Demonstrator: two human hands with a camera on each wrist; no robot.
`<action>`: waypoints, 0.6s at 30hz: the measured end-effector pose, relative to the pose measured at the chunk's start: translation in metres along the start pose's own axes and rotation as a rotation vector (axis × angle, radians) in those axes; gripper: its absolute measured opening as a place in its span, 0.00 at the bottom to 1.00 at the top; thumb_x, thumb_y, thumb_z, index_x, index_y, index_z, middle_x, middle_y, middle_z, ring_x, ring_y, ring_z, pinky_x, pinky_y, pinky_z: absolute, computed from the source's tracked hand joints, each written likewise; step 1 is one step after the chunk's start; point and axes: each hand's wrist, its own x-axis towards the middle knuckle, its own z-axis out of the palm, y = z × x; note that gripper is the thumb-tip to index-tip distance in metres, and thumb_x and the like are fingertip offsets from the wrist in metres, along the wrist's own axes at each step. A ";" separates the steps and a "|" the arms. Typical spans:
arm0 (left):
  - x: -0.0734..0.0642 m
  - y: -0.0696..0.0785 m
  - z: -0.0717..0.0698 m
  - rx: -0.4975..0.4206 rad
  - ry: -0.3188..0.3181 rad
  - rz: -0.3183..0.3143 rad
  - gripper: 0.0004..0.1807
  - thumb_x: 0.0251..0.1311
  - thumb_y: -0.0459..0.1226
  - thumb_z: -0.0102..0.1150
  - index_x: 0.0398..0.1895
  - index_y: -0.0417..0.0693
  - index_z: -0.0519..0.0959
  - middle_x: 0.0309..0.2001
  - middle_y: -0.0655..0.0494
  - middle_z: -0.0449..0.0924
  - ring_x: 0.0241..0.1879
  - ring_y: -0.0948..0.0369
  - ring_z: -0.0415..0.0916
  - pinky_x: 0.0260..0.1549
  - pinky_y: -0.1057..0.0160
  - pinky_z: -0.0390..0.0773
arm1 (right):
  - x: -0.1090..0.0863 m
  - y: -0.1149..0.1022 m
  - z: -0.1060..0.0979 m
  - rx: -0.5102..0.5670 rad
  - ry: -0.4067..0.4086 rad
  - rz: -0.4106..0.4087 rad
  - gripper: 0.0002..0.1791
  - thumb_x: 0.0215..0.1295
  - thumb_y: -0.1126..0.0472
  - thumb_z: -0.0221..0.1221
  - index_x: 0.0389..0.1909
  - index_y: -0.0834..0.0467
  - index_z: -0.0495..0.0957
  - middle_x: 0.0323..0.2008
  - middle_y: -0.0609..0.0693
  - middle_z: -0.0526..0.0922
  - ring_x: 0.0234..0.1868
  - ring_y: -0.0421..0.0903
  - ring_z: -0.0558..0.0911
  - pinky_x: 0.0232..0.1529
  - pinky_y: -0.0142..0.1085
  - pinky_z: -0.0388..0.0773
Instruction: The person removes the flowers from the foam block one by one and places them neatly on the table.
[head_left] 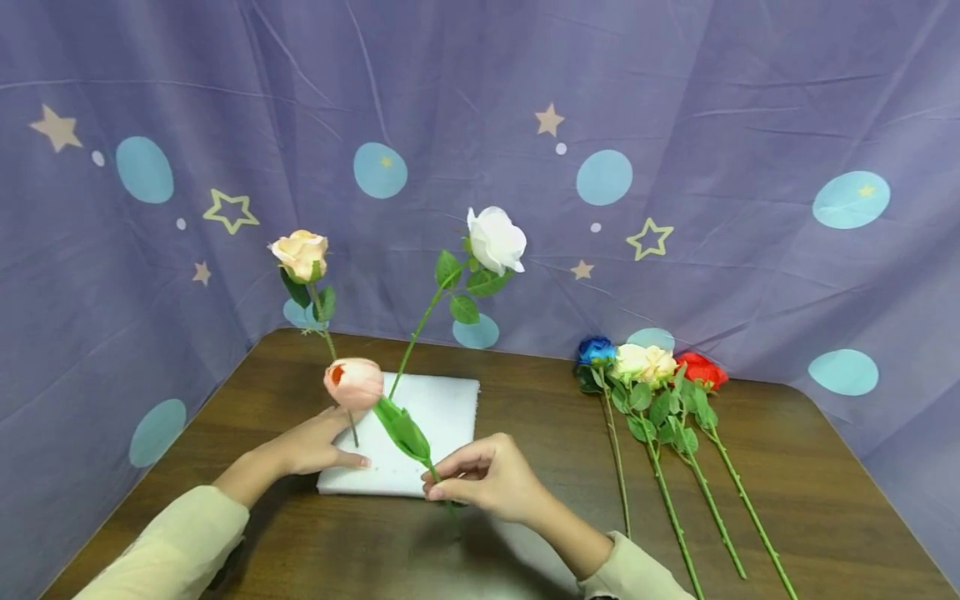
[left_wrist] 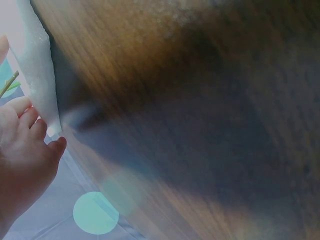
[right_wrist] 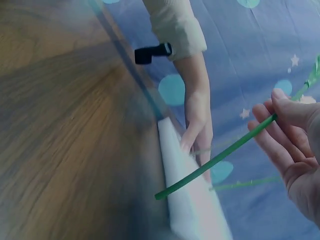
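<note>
A pink tulip (head_left: 405, 433) slants over the near part of the white foam block (head_left: 446, 404), its bloom up and to the left. My right hand (head_left: 495, 479) pinches its green stem (right_wrist: 220, 156) between thumb and fingers; the cut end pokes out free below. Spread over the block's left side, my left hand (head_left: 311, 446) rests with the thumb on top and the other fingers at the far left edge (left_wrist: 30, 145). A peach rose (head_left: 300, 254) and a white rose (head_left: 497, 240) stand in the foam, the white one leaning right.
On the table's right side lie a blue rose (head_left: 596, 350), cream roses (head_left: 643, 364) and a red rose (head_left: 701, 371), their long stems toward the front edge. Behind the brown table (head_left: 547, 417) hangs a purple curtain (head_left: 465, 100) with stars and dots.
</note>
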 end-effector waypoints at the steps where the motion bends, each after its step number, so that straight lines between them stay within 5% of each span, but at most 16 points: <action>1: 0.001 0.000 0.000 0.016 -0.011 0.000 0.52 0.50 0.55 0.67 0.70 0.32 0.59 0.70 0.28 0.56 0.70 0.33 0.54 0.67 0.33 0.55 | -0.003 0.003 -0.003 -0.008 0.006 -0.011 0.14 0.54 0.68 0.66 0.34 0.78 0.81 0.33 0.74 0.83 0.32 0.29 0.85 0.35 0.39 0.86; 11: 0.000 0.002 -0.001 -0.015 -0.078 -0.036 0.55 0.52 0.58 0.63 0.73 0.33 0.53 0.75 0.33 0.46 0.74 0.34 0.43 0.69 0.31 0.47 | -0.035 0.031 -0.031 0.098 0.082 0.090 0.18 0.58 0.71 0.62 0.42 0.85 0.75 0.36 0.81 0.78 0.31 0.35 0.88 0.35 0.43 0.85; 18: 0.001 0.002 -0.002 -0.018 -0.080 -0.039 0.55 0.52 0.58 0.63 0.73 0.33 0.52 0.75 0.34 0.46 0.74 0.35 0.42 0.69 0.31 0.47 | -0.052 0.039 -0.054 -0.129 0.164 0.094 0.17 0.57 0.68 0.64 0.41 0.80 0.79 0.36 0.75 0.82 0.30 0.29 0.85 0.31 0.36 0.86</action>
